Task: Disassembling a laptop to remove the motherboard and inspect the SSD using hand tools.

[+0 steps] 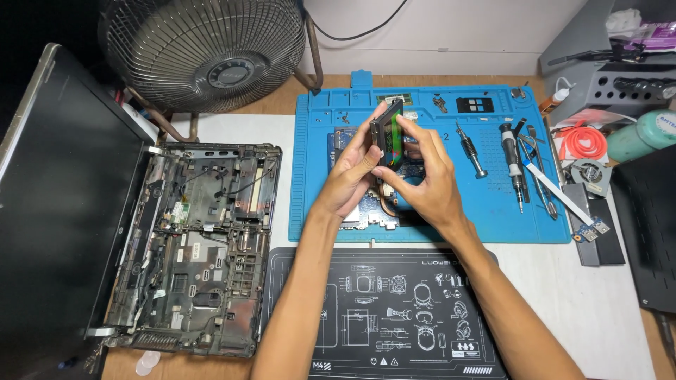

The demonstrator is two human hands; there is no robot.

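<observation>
Both of my hands hold a small flat drive (389, 132) with a dark casing and a green circuit board side, tilted on edge above the blue work mat (493, 204). My left hand (355, 169) grips its left side with fingers wrapped around the edge. My right hand (422, 176) pinches its right and lower side. Beneath the hands a laptop motherboard (366, 214) with a copper heat pipe lies on the mat, mostly hidden by them.
An opened laptop base (197, 246) with its black lid (63, 211) lies at left. A metal fan (204, 49) stands behind it. Screwdrivers (470, 151) and tweezers (539, 183) lie on the mat's right. A black printed mat (380, 317) lies in front. Grey tool rack (612, 77) at right.
</observation>
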